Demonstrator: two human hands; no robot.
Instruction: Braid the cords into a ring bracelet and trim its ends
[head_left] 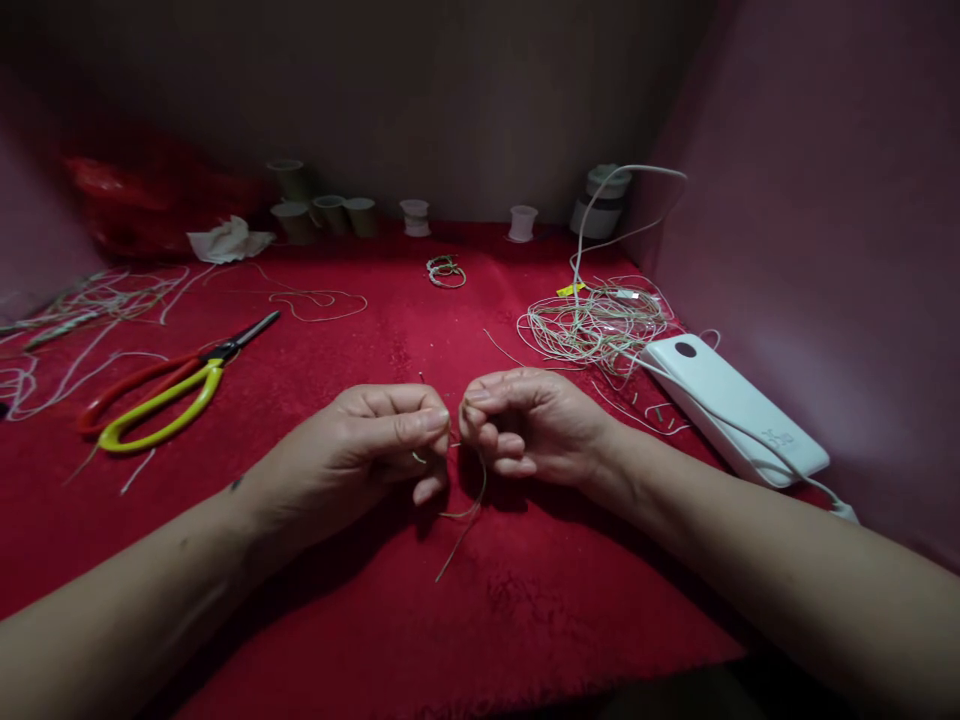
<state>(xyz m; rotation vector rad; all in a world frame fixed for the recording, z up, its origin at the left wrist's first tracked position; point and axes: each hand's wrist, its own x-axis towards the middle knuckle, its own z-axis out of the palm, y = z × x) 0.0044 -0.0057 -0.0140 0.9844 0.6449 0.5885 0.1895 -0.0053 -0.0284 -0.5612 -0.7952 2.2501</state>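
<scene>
Pinched fingertips nearly meeting, the left hand (pixel 375 435) grips a pale strand (pixel 418 457); the right hand (pixel 525 425), nearer, a thin olive cord (pixel 484 485) trailing lengthwise between them toward the worker.

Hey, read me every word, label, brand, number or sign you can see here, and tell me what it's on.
No text can be read for certain.
White power bank: grey marks near one end, too blurred to read.
Yellow tag by the coiled cords: any print too small to read.
White tag on those cords: same.
Lidded container: pale band, no legible lettering.
</scene>
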